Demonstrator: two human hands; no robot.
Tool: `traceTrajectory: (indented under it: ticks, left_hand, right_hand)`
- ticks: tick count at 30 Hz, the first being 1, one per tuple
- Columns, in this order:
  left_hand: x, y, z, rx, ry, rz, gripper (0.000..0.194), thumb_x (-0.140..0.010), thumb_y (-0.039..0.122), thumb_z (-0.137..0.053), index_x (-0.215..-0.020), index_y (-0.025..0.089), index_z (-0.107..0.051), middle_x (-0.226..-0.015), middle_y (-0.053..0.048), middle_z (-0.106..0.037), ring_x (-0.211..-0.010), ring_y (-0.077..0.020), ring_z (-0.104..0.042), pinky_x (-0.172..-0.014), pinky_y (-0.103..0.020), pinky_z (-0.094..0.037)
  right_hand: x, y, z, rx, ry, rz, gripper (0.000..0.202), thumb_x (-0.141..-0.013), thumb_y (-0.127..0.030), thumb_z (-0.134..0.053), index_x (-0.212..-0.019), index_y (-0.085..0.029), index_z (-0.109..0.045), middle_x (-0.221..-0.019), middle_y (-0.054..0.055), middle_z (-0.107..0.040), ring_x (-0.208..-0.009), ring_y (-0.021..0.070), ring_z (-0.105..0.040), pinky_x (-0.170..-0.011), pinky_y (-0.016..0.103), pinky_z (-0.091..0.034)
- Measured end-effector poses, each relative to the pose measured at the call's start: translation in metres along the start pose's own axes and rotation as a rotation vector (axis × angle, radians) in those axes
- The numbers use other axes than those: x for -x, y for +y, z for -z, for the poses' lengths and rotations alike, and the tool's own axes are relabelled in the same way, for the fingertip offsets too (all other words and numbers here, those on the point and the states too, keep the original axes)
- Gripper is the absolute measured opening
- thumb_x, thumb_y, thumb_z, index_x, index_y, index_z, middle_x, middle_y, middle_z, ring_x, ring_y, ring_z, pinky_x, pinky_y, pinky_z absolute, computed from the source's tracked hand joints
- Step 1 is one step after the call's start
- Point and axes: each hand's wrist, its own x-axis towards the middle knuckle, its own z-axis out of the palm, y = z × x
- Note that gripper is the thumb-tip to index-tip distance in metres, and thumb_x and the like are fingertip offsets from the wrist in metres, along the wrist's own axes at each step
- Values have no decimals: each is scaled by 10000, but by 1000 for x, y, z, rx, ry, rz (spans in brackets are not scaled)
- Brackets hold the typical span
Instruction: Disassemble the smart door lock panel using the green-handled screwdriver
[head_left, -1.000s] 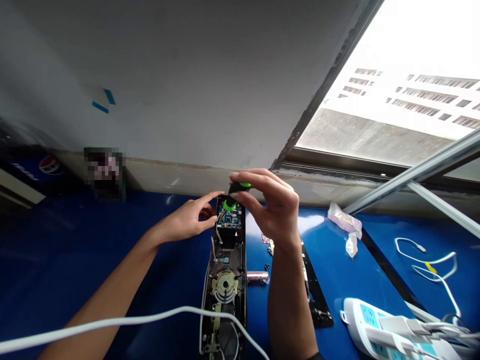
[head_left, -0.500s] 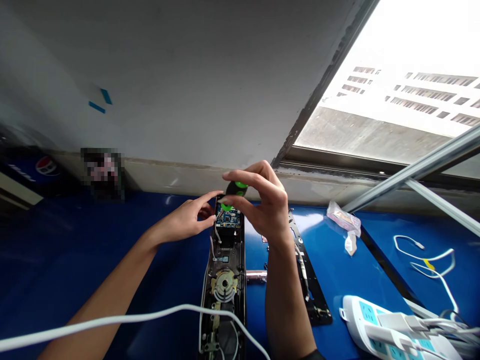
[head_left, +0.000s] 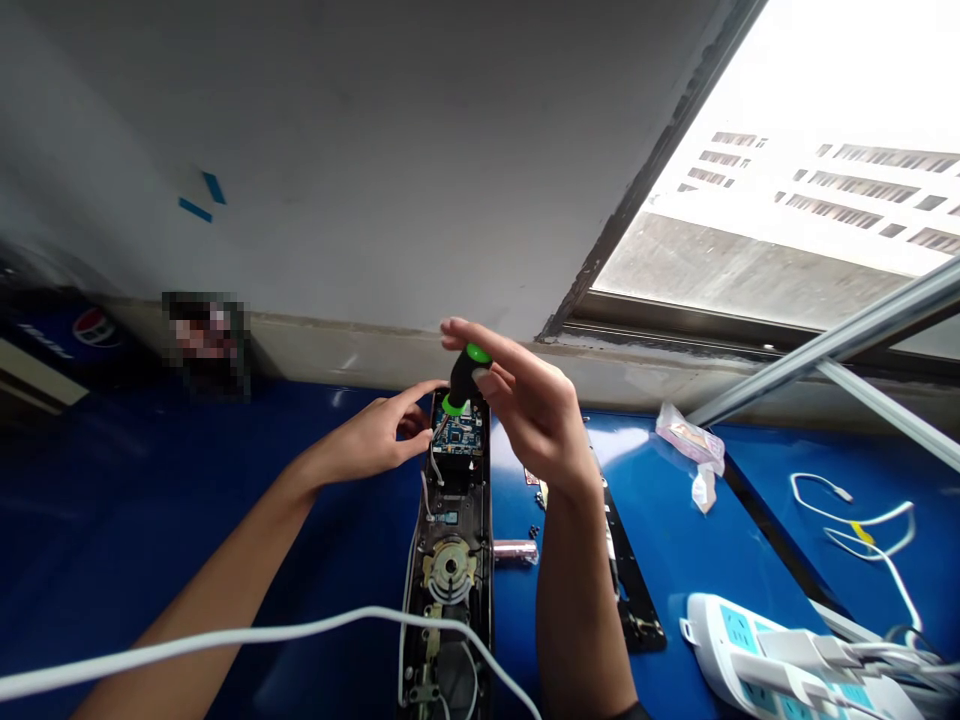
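Note:
An opened long black device housing (head_left: 456, 498) lies lengthwise in front of me. At its far end sits a blue circuit board (head_left: 459, 440) with thin wires, and nearer to me a round speaker-like part (head_left: 459, 566). My left hand (head_left: 375, 432) grips the far left edge of the housing between thumb and fingers. Over the board stands a screwdriver (head_left: 463, 384), slightly tilted, with a black and green handle; its tip is hidden. My right hand (head_left: 538, 412) has thumb and fingers on that handle, the fingers stretched along its top.
Right of the housing lie a black panel (head_left: 636, 592), small loose screws (head_left: 534, 531) and a shiny cylinder (head_left: 516, 552). A white power strip (head_left: 712, 640) stands front right. A white cable (head_left: 300, 632) crosses the foreground. A plastic packet (head_left: 690, 440) lies near the window.
The fingers of my right hand have straightened and rolled around the screwdriver handle, showing more of it. My left hand and the housing have stayed in place.

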Motion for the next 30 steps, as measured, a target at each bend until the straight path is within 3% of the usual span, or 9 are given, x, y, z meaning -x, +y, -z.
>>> traceTrajectory:
  ticks: [3, 6, 9, 12, 18, 21, 25, 30]
  left_hand:
    - [-1, -1, -1, 18, 6, 6, 677, -956, 340, -599, -1583, 219, -375, -1049, -73, -781, -1026, -282, -750, -901, -385, -593]
    - [-1, -2, -1, 22, 7, 18, 696, -961, 334, -599, -1603, 225, -353, -1034, -65, -780, -1017, -276, -749, -902, -383, -592]
    - [-1, -4, -1, 16, 7, 18, 696, -968, 336, -597, -1609, 223, -347, -1061, -71, -776, -1002, -270, -747, -894, -379, -589]
    - [-1, -6, -2, 16, 4, 15, 676, -972, 355, -596, -1589, 202, -366, -1041, -75, -777, -1001, -277, -746, -876, -372, -589]
    - [-1, -5, -1, -87, 27, 11, 468, -951, 367, -596, -1383, 190, -559, -1047, -83, -784, -1020, -308, -746, -811, -344, -584]
    - [-2, -5, -1, -74, 36, 17, 441, -937, 359, -604, -1343, 190, -581, -1017, -73, -786, -1019, -307, -747, -819, -341, -582]
    - [-2, -5, -2, -83, 14, 48, 504, -947, 332, -575, -1428, 186, -538, -920, -52, -779, -855, -264, -751, -752, -322, -574]
    - [-1, -1, -3, -53, 7, 87, 694, -972, 378, -563, -1614, 235, -342, -1039, -62, -790, -979, -276, -764, -829, -338, -586]
  right_hand:
    - [0, 0, 1, 28, 30, 58, 374, -975, -150, -688, -1318, -296, -718, -1142, 44, -734, -1016, 172, -710, -903, 365, -620]
    - [0, 1, 1, 181, 96, 59, 309, -891, -213, -809, -1189, -291, -779, -961, 10, -657, -863, 143, -662, -779, 322, -615]
    - [0, -1, 0, 137, 20, 8, 378, -983, -193, -673, -1345, -301, -688, -1188, 48, -702, -1066, 175, -691, -909, 348, -630]
    - [0, -3, 0, 35, -97, 7, 496, -996, -94, -584, -1455, -282, -588, -1371, 59, -697, -1223, 190, -684, -995, 358, -624]
    - [0, -6, -2, 122, -145, 52, 372, -1000, -114, -609, -1321, -289, -675, -1257, 34, -745, -1120, 176, -716, -974, 359, -637]
    - [-1, -7, -4, 133, -144, 39, 373, -1003, -101, -595, -1315, -289, -676, -1262, 30, -741, -1123, 168, -708, -987, 353, -628]
    - [-1, -6, -5, 151, -44, 14, 371, -974, -103, -632, -1302, -269, -684, -1215, 27, -747, -1057, 151, -715, -909, 309, -639]
    - [2, -6, 4, 245, 176, -17, 416, -935, -145, -667, -1319, -305, -674, -1176, 22, -751, -1032, 186, -726, -856, 351, -663]
